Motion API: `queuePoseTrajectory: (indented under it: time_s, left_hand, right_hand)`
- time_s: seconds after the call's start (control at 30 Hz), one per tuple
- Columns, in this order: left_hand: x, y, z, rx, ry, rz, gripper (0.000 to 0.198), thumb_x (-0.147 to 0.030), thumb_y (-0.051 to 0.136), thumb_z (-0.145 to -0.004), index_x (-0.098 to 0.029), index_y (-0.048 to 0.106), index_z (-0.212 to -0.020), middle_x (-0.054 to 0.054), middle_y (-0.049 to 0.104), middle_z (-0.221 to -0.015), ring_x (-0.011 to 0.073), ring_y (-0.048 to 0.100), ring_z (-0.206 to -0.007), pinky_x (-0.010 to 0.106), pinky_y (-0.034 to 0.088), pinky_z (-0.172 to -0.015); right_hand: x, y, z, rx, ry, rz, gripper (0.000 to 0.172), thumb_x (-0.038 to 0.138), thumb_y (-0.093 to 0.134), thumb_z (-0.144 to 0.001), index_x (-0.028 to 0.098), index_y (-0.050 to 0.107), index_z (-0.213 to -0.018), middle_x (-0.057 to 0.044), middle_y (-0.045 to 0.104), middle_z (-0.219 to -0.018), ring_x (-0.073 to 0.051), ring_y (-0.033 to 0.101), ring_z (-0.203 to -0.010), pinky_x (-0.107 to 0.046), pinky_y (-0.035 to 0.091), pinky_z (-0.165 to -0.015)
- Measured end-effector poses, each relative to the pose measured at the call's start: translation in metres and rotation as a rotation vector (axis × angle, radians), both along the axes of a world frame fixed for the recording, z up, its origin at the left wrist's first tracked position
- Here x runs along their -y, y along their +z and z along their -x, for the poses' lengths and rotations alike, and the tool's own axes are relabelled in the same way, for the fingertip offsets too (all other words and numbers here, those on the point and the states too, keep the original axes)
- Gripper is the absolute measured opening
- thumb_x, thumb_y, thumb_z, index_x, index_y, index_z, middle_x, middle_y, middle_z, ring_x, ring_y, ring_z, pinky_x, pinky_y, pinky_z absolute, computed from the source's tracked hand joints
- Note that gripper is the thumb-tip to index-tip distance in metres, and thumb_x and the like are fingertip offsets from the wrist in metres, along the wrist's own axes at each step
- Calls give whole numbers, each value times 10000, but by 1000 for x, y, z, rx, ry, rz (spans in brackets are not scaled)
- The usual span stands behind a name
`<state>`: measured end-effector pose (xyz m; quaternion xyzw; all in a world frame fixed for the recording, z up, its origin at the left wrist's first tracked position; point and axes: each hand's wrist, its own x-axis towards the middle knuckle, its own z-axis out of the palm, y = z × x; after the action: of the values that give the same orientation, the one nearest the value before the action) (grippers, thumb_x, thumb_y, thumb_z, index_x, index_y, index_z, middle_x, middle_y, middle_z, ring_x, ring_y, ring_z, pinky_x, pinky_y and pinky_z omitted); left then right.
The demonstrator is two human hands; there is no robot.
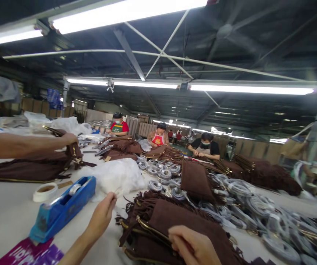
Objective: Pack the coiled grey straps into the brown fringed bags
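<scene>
My left hand [102, 213] is raised over the table with thumb and fingers pinched together. Its fingertips overlap the edge of a crumpled white plastic bag [122, 175] in view; what they hold, if anything, is too small to make out. At the lower middle lies a pile of brown fringed bags [186, 217] with gold zippers. My right hand [193, 244] has its fingers curled closed on the top brown bag, at its zipper edge. Left of my left hand stands a blue tape dispenser [64, 206], a roll of white tape [45, 192] beside it.
At left, a co-worker's hand [70, 140] grips another brown bag [74, 152]. Many wrapped grey coiled straps [238, 187] cover the table's right side. Several people [159, 138] work across the table behind more brown bags. Purple printed plastic [28, 252] lies near the front.
</scene>
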<state>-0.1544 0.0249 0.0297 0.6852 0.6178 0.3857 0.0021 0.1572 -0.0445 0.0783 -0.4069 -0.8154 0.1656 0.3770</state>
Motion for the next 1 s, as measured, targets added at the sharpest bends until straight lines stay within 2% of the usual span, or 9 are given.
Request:
queuePoseTrajectory:
  time_s: [0.13,0.23,0.33,0.47,0.57,0.7,0.8,0.9,1.0]
  left_hand:
    - [16,5,-18,226,-184,-136,256,-399,296,-948,-252,408,-771,-24,527,-655,174,545,-628,258,450,-612]
    - [20,3,-23,247,-246,-136,254,-406,325,-939,-252,437,-772,-22,534,-651,174,537,-615,260,442,-602]
    - [19,-3,-25,241,-277,-121,248,-397,336,-941,-250,438,-768,-25,530,-648,169,532,-604,255,430,-592]
    - [16,-10,-26,242,-327,-115,261,-394,331,-952,-244,432,-764,-31,523,-659,159,521,-604,248,412,-586]
    - [18,-9,-28,266,-370,-76,264,-394,324,-959,-239,443,-781,-26,529,-681,159,525,-628,250,417,-605]
    - [24,-2,-31,291,-441,-19,238,-381,322,-965,-233,488,-879,3,596,-796,173,566,-745,269,445,-698]
    - [25,0,-31,282,-470,-8,241,-372,309,-973,-233,505,-963,20,625,-884,180,582,-817,282,447,-751]
    - [23,-1,-29,243,-453,-26,263,-367,290,-976,-229,508,-920,16,611,-843,176,572,-769,276,441,-712]
    - [22,-2,-26,217,-420,-48,270,-354,287,-978,-225,499,-869,10,594,-803,169,562,-732,265,437,-679]
  right_hand:
    - [-28,18,48,-281,-59,200,299,416,505,-868,185,690,-900,-61,713,-759,-179,677,-610,-239,544,-521]
    - [-47,20,75,-426,-42,286,365,441,535,-830,143,697,-964,-83,714,-793,-183,682,-608,-260,559,-496]
    - [-55,20,91,-483,-30,298,333,385,591,-796,136,706,-985,-57,709,-726,-179,690,-608,-256,573,-515]
    - [-55,21,98,-452,-26,235,192,297,599,-785,149,717,-820,-22,687,-609,-180,691,-576,-243,574,-525]
    - [-53,22,99,-418,-27,199,171,271,572,-798,160,687,-738,-15,677,-588,-184,687,-560,-248,571,-524]
    - [-52,20,103,-333,18,163,151,221,540,-804,177,670,-741,-8,673,-607,-181,689,-580,-231,547,-527]
    - [-51,19,106,-213,36,48,153,163,524,-803,190,675,-799,-2,683,-647,-166,685,-613,-217,508,-568]
    - [-49,21,108,-118,6,-48,209,120,532,-787,194,669,-927,8,695,-668,-159,670,-639,-225,467,-621]
    - [-48,25,106,-71,6,-50,167,139,536,-800,196,687,-844,3,698,-666,-156,655,-648,-229,445,-637]
